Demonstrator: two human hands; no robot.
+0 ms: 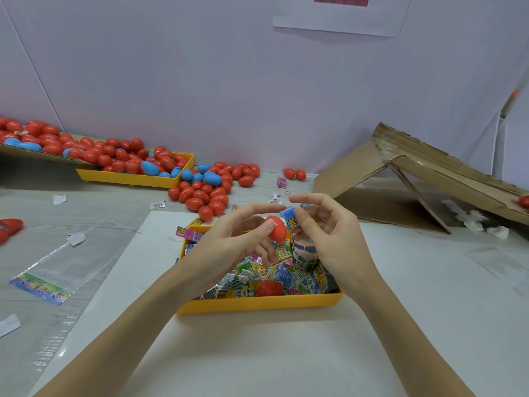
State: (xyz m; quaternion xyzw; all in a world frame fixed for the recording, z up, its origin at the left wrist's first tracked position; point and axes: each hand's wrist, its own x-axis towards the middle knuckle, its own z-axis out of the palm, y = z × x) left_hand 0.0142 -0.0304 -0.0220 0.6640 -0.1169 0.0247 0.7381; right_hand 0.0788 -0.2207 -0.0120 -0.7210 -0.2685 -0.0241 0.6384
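My left hand (237, 239) pinches a red plastic egg piece (277, 229) between thumb and fingers above a yellow tray (257, 303). My right hand (329, 236) pinches a small blue candy packet (288, 215) right beside the egg piece. The tray holds several colourful small packets (257, 275), another red egg piece (269, 287) near its front wall, and a bundle bound with rubber bands (305, 256) partly hidden under my right hand.
A heap of red and blue eggs (209, 190) spills from a second yellow tray (134, 179) and a cardboard sheet at the back left. Folded cardboard (415, 179) leans at the right. Clear bags (54, 267) and paper scraps lie at the left.
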